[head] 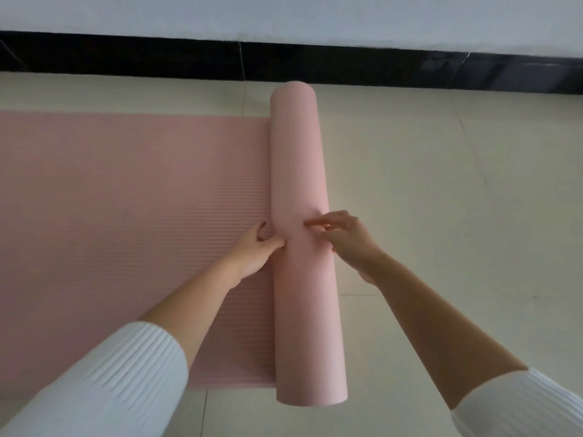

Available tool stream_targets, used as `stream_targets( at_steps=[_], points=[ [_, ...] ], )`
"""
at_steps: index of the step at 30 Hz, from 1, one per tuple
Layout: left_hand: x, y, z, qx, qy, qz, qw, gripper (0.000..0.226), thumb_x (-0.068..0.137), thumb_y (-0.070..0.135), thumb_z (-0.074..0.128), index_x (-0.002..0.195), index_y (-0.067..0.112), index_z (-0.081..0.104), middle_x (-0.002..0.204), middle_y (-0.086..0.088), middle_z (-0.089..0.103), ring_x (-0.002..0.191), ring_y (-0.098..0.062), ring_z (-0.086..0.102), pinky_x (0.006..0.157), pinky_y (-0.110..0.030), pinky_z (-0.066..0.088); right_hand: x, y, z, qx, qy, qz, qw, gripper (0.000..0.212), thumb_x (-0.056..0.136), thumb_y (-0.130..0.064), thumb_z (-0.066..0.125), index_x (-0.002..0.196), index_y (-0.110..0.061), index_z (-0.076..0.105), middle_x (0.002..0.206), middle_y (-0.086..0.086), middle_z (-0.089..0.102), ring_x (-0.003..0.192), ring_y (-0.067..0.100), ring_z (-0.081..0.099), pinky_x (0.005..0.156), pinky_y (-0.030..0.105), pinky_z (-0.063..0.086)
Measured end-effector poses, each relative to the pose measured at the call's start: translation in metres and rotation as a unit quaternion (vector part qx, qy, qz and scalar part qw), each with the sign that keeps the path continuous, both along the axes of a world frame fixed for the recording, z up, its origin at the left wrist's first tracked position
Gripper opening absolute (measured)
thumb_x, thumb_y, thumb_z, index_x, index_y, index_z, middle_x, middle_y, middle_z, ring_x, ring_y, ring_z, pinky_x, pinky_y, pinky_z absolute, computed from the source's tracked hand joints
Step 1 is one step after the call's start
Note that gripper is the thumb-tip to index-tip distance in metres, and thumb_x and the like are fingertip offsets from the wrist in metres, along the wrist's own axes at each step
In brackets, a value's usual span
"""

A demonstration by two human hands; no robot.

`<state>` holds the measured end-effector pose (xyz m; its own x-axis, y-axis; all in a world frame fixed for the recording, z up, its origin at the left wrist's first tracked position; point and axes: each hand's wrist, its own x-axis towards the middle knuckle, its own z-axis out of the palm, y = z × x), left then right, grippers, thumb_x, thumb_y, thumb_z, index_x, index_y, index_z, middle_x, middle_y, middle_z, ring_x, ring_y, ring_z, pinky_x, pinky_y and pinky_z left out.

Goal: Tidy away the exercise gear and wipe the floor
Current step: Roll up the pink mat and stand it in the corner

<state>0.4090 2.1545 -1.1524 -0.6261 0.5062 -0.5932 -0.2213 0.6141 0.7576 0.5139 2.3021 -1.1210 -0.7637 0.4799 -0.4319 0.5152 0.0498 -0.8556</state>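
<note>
Reaching forward from white ribbed sleeves (120, 373), both bare forearms meet at the pink exercise mat (126, 200), which lies half rolled on the pale tiled floor (441, 184). The left hand (254, 250) sits in the crease beside the roll (296, 152), thumb pressed to it and fingers (261, 227) bent; whether they pinch anything cannot be told. The right hand (345, 239) rests on the roll's other side, fingers (318, 221) loosely straight, grasping nothing. Beyond run a black skirting (157, 55) and a white wall (284, 14).
</note>
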Motion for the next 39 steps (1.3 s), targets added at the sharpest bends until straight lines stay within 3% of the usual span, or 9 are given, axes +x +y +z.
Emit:
stream_targets(
  at_steps=[5,8,14,21,24,27,32,36,39],
  points=[
    [-0.035,-0.02,0.012,-0.07,0.262,-0.149,0.951,0.094,0.078,0.016,0.073,0.147,0.04,0.013,0.133,-0.012,0.041,0.12,-0.028,0.047,0.101,-0.035,0.04,-0.005,-0.015,0.004,-0.138,0.067,-0.119,0.981,0.039,0.085,0.009,0.057,0.117,-0.014,0.058,0.109,0.003,0.053,0.09,0.018,0.061,0.078,0.035,0.058],
    [-0.048,-0.028,0.019,-0.085,0.33,-0.293,0.893,0.084,0.081,0.014,0.069,0.144,0.042,0.021,0.135,-0.005,0.042,0.121,-0.024,0.048,0.1,-0.033,0.041,-0.007,-0.028,-0.009,-0.094,0.012,-0.15,0.984,0.04,0.078,0.005,0.069,0.114,-0.009,0.059,0.108,0.009,0.054,0.086,0.022,0.062,0.081,0.036,0.057],
    [-0.067,-0.037,0.023,-0.08,0.324,-0.226,0.915,0.034,0.095,0.02,0.043,0.127,0.022,0.053,0.115,-0.003,0.062,0.111,-0.025,0.056,0.082,-0.027,0.039,-0.025,-0.057,-0.012,0.025,-0.004,-0.037,0.999,0.026,0.081,-0.018,0.074,0.107,-0.022,0.071,0.114,-0.004,0.061,0.104,0.012,0.051,0.073,0.014,0.041],
    [-0.11,-0.107,0.02,-0.165,0.064,-0.211,0.961,0.089,0.074,0.086,0.018,0.147,0.035,0.025,0.149,0.002,0.036,0.135,-0.025,0.038,0.11,-0.041,0.031,-0.063,-0.101,0.009,-0.124,0.027,-0.106,0.986,0.033,0.084,0.011,0.06,0.111,-0.009,0.061,0.113,0.01,0.054,0.092,0.027,0.063,0.068,0.034,0.06],
    [-0.115,-0.132,0.017,-0.128,0.011,-0.187,0.974,0.074,0.085,0.07,0.036,0.148,0.041,0.011,0.145,-0.001,0.04,0.119,-0.026,0.052,0.085,-0.035,0.047,-0.081,-0.128,0.01,-0.021,-0.027,-0.113,0.993,0.044,0.078,0.009,0.065,0.117,-0.01,0.056,0.121,0.009,0.049,0.082,0.023,0.062,0.061,0.028,0.056],
    [-0.114,-0.144,0.007,-0.067,0.039,-0.154,0.985,0.075,0.088,0.049,0.056,0.149,0.031,0.017,0.144,-0.002,0.044,0.121,-0.025,0.052,0.094,-0.034,0.046,-0.093,-0.143,0.008,0.218,-0.159,-0.042,0.962,0.056,0.079,-0.018,0.073,0.129,-0.016,0.048,0.125,0.005,0.041,0.102,0.022,0.051,0.072,0.024,0.042],
    [-0.108,-0.152,-0.001,0.059,-0.076,-0.024,0.995,0.047,0.094,0.022,0.045,0.136,0.039,0.035,0.101,0.0,0.065,0.083,-0.02,0.06,0.059,-0.025,0.043,-0.104,-0.173,0.014,0.15,-0.161,-0.04,0.975,0.057,0.073,-0.044,0.077,0.118,-0.023,0.049,0.106,0.004,0.052,0.089,0.021,0.056,0.061,0.028,0.042],
    [-0.121,-0.164,-0.015,0.111,-0.055,0.053,0.991,0.049,0.086,-0.002,0.039,0.12,0.034,0.043,0.095,-0.002,0.067,0.073,-0.02,0.057,0.064,-0.034,0.046,-0.111,-0.189,0.027,0.101,-0.089,-0.061,0.989,0.021,0.087,-0.015,0.064,0.108,-0.02,0.064,0.091,0.003,0.06,0.067,0.017,0.056,0.068,0.037,0.056],
    [-0.132,-0.179,-0.027,0.093,-0.066,0.143,0.983,0.037,0.087,0.0,0.04,0.109,0.023,0.058,0.096,-0.005,0.068,0.082,-0.022,0.062,0.079,-0.041,0.052,-0.117,-0.204,0.029,0.015,-0.074,-0.077,0.994,0.033,0.078,0.009,0.064,0.104,-0.012,0.059,0.1,0.011,0.056,0.075,0.026,0.061,0.071,0.043,0.06]
  ],
)
